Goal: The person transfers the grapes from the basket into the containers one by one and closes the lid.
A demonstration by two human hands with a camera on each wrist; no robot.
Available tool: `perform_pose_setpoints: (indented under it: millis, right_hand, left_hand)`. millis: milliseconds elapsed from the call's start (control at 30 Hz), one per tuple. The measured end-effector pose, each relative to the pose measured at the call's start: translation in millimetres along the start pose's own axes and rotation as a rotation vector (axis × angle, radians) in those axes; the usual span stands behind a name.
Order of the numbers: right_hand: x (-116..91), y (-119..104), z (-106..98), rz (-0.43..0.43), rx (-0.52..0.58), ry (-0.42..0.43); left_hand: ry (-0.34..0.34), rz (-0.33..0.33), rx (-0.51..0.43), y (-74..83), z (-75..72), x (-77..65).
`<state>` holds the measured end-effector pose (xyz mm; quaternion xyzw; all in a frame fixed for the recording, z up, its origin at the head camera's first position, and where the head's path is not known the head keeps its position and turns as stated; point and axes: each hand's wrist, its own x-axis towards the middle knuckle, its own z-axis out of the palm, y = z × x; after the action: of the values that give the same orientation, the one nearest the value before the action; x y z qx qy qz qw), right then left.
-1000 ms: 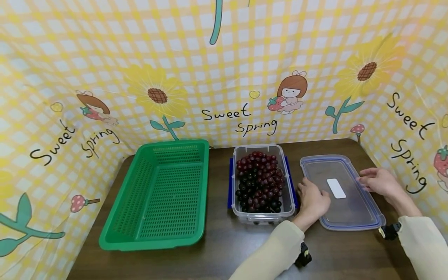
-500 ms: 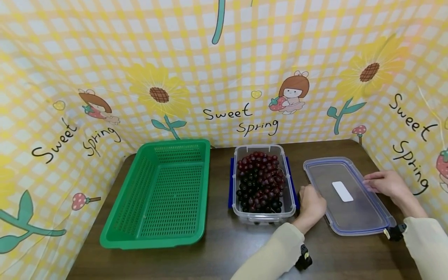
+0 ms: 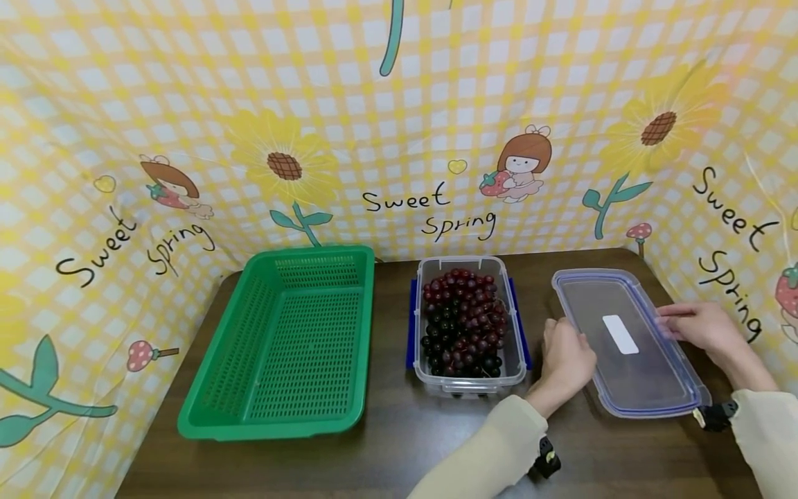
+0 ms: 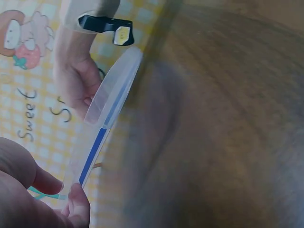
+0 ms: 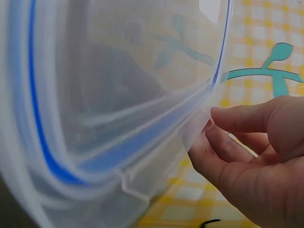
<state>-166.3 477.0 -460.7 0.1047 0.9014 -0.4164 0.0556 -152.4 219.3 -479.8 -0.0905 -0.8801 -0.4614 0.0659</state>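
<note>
A clear plastic lid with a blue seal and a white label hangs above the table's right side. My left hand pinches its near-left edge between thumb and fingers, as the left wrist view shows. On the opposite edge my right hand grips the rim, thumb over the fingers. In the left wrist view the lid is seen edge-on, apart from the tabletop. Left of my left hand stands a clear container with blue side latches folded down, holding dark red and black grapes.
A green perforated basket stands on the left of the brown wooden table. Yellow checked cloth walls in the back and both sides. The container sits between basket and lid.
The lid has risen off the table and shifted right, both hands moving with it. My left fingers have closed on its edge. Basket and container have stayed put.
</note>
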Motion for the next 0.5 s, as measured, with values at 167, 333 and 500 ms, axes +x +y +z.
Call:
perform_pose_setpoints:
  millis: [167,333,500]
  right_hand:
    - [-3.3,-10.4,-2.8,-0.036,0.074,0.031]
    - [-8.3,-28.8,-6.5,-0.045,0.143,0.049]
    - [-14.1,-47.9,-13.3,-0.071,0.254,-0.001]
  left_hand:
    - [-0.031,0.022,0.086,20.1,-30.9,11.7]
    - [-0.058,0.057,0.15,33.2,-63.6,28.3]
    - [-0.075,0.091,0.06,35.0,-93.3,43.1]
